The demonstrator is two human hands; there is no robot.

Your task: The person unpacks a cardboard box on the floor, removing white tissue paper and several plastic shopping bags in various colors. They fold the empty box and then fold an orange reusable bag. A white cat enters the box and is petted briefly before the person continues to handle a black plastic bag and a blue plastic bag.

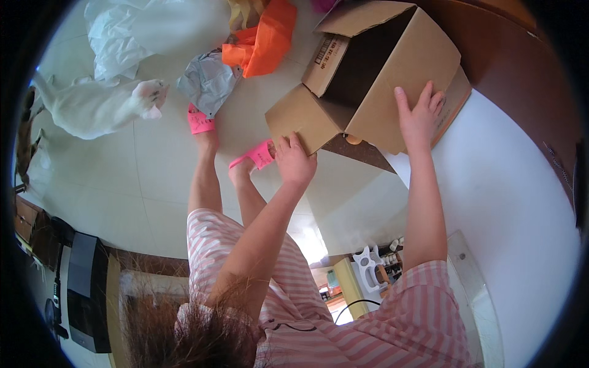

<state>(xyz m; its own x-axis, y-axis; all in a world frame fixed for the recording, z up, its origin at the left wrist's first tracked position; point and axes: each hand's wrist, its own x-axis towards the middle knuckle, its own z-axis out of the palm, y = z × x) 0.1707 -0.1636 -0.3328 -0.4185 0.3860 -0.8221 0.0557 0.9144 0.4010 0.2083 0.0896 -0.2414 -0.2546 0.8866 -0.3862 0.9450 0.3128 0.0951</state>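
Observation:
An open cardboard box (391, 69) lies tilted at the upper right, its flaps spread and its dark inside partly in view. My left hand (294, 158) holds the lower edge of one flap, with the thumb underneath and the fingers on top. My right hand (419, 115) rests with spread fingers on the outside of the box's wide panel. Left of the box, an orange fabric bag (264, 43) and a crumpled grey plastic bag (209, 80) lie on the tiled floor. What the box holds, if anything, is hidden in shadow.
A white cat (101, 106) stands on the floor at the left, near a white translucent plastic bag (115, 41). A darker animal is partly seen at the far left rim. My feet wear pink slippers (201, 120). White and brown surfaces border the box at right.

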